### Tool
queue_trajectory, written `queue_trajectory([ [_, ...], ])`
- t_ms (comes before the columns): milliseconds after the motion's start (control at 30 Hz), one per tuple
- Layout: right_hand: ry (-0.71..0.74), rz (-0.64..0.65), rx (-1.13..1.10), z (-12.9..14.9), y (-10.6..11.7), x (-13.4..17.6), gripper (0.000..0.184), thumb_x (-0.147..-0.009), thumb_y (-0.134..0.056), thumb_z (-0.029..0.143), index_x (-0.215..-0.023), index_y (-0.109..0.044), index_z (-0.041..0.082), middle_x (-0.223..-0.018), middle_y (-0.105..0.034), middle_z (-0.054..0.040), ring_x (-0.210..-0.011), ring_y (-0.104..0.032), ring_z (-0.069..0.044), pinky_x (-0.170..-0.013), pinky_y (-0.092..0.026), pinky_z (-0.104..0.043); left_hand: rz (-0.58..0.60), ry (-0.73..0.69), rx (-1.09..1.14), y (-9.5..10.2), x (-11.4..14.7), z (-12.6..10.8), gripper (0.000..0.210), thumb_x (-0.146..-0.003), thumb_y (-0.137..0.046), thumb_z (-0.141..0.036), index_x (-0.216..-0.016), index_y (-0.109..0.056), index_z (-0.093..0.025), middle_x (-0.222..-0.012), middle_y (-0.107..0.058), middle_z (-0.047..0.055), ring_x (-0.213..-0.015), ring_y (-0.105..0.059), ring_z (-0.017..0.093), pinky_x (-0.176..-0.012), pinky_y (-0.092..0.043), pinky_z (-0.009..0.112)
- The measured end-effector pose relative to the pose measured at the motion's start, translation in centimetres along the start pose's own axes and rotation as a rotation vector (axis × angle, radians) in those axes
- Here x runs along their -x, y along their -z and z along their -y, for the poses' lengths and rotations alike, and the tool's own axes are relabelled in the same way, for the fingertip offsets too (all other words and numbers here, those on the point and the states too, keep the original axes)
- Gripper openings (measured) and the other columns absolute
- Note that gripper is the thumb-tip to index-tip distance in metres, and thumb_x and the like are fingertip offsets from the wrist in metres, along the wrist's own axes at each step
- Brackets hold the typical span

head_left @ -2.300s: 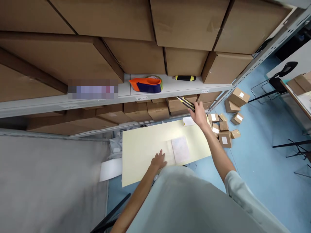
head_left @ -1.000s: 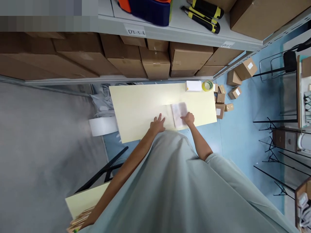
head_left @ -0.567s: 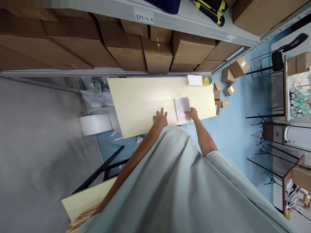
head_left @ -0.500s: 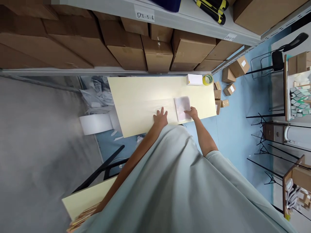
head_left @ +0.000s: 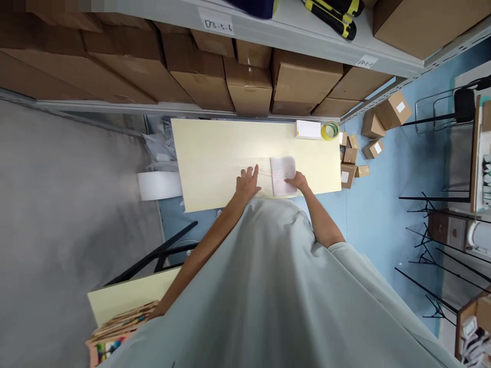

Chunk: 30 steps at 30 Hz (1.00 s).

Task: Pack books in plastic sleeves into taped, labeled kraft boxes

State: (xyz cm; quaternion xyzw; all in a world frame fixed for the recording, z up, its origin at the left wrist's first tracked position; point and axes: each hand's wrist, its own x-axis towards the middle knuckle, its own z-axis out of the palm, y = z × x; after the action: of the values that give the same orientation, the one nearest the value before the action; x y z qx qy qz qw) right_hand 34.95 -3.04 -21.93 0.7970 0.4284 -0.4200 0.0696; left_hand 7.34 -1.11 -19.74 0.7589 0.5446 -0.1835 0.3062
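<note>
A flat, pale, pinkish-white wrapped packet (head_left: 283, 176) with faint cross lines lies on the cream table (head_left: 215, 148), close to its near edge. My right hand (head_left: 297, 181) holds the packet's right edge, closed on it. To the left, my left hand (head_left: 247, 182) is flat with fingers spread. Under and beside its fingers a thin, see-through wrap (head_left: 264, 171) seems to stretch out from the packet. What is inside the packet is hidden. At the table's back right sit a white box (head_left: 307, 130) and a roll of yellow-green tape (head_left: 330, 131).
Above the table's far side runs a grey shelf (head_left: 307, 43) packed with cardboard boxes (head_left: 251, 89). A white roll (head_left: 159, 185) and plastic bags (head_left: 159, 148) are left of the table. Small cartons (head_left: 348, 174) stand on the blue floor at right. Black metal legs (head_left: 164, 253) are behind my left arm.
The packet and both hands sit slightly further left in view, and the packet looks straighter. My left hand's fingers are still spread. The head view has shifted a little.
</note>
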Motion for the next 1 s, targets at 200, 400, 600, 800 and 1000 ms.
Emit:
queue_trajectory([
  [200,0.044,0.036,-0.016,-0.9,-0.1,-1.1,0.042,-0.099,-0.072,0.06,-0.086,-0.075,0.021,-0.098,-0.081,-0.0099,-0.095,-0.077,-0.026,-0.07,-0.05,-0.027,0.02,0.086,-0.041,-0.6,-0.8,-1.5,0.107,-0.095,-0.076,-0.038,-0.179,-0.012,-0.018,-0.172,-0.036,0.028,-0.148,-0.043,0.046,-0.113,-0.05,0.054],
  [400,0.087,0.051,-0.038,-2.1,0.5,-1.8,0.051,-0.096,-0.074,0.06,-0.065,-0.057,0.023,-0.071,-0.064,-0.0016,-0.072,-0.064,-0.018,-0.056,-0.036,-0.027,0.046,0.135,-0.034,-0.7,-1.4,-1.9,0.109,-0.094,-0.072,-0.034,-0.179,-0.005,-0.021,-0.174,-0.034,0.025,-0.151,-0.041,0.046,-0.113,-0.051,0.055],
  [600,0.15,0.071,-0.099,-2.7,1.2,-2.1,0.059,-0.092,-0.076,0.057,-0.058,-0.041,0.025,-0.059,-0.042,0.0033,-0.062,-0.046,-0.013,-0.052,-0.027,-0.026,0.053,0.166,-0.068,-0.8,-1.6,-2.3,0.106,-0.093,-0.072,-0.029,-0.179,-0.011,-0.02,-0.173,-0.033,0.025,-0.149,-0.043,0.044,-0.111,-0.053,0.052],
  [800,0.17,0.071,-0.145,-3.1,1.5,-2.1,0.063,-0.089,-0.076,0.058,-0.057,-0.033,0.026,-0.059,-0.035,0.0038,-0.063,-0.04,-0.013,-0.052,-0.026,-0.026,0.048,0.171,-0.073,-0.9,-1.9,-2.6,0.106,-0.093,-0.074,-0.031,-0.179,-0.012,-0.02,-0.172,-0.033,0.027,-0.148,-0.043,0.044,-0.11,-0.054,0.051],
  [1000,0.17,0.066,-0.175,-3.4,1.6,-1.9,0.062,-0.087,-0.074,0.061,-0.056,-0.034,0.025,-0.059,-0.035,0.0039,-0.064,-0.041,-0.012,-0.052,-0.027,-0.025,0.05,0.175,-0.079,-0.8,-1.9,-2.7,0.107,-0.092,-0.074,-0.031,-0.179,-0.012,-0.019,-0.172,-0.033,0.026,-0.148,-0.042,0.044,-0.109,-0.056,0.05],
])
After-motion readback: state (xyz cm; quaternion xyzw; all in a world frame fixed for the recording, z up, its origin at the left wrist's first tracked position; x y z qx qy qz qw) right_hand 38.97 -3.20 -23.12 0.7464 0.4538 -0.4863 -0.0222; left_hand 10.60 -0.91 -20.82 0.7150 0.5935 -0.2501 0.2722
